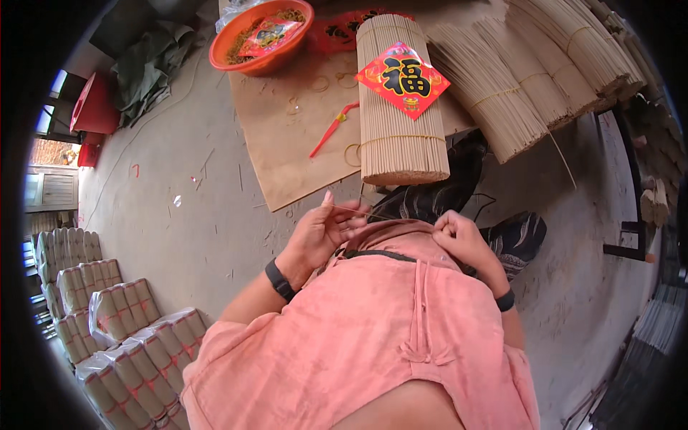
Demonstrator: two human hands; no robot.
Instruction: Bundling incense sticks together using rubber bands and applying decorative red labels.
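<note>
Above my lap, my left hand [319,233] has its thumb raised and its fingers half curled, with a thin yellowish rubber band [358,212] caught on them. The band runs toward my right hand [464,242], fading from sight on the way. My right hand is closed in a pinch over the pink cloth at my lap; what it grips is hidden. Beyond my hands, a thick bundle of thin tan sticks [401,154] lies on a board, tied near its near end with a yellow band. A red diamond-shaped card [403,80] with a black-and-gold character rests on the bundle.
On the brown board [276,154] lie a red-handled tool [334,131] and loose rubber bands. An orange basin [266,61] of bands stands at the back left. More stick bundles [494,97] lie at the right. Wrapped packs [136,365] are stacked at the lower left.
</note>
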